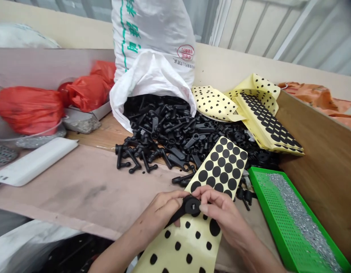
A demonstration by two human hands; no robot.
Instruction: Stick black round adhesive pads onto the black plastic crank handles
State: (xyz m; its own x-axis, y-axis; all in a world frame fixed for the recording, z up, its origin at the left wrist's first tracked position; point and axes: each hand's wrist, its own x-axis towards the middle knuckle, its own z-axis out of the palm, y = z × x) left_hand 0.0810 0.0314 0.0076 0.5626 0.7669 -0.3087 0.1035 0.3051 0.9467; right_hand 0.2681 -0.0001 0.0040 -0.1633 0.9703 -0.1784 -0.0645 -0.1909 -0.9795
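Note:
A black crank handle [192,205], with a small metallic square at the centre of its round end, is gripped in my left hand [164,208]. My right hand [220,210] has its fingers and thumb closed at the round end's right edge; anything thin between them is hidden. Beneath both hands lies a long yellow sheet of round black stickers [202,248]. Rows of large dots fill its far part, while scattered small black spots mark the near part. Just beyond is a heap of black crank handles [175,136], spilling from a white woven sack [152,72].
On the right, a green tray [274,223] holds many small metal pieces [297,212]. More yellow sticker sheets [266,121] are stacked behind it, beside a wooden board [314,159]. Red bags [30,108] and a white plastic piece [36,161] are at the left.

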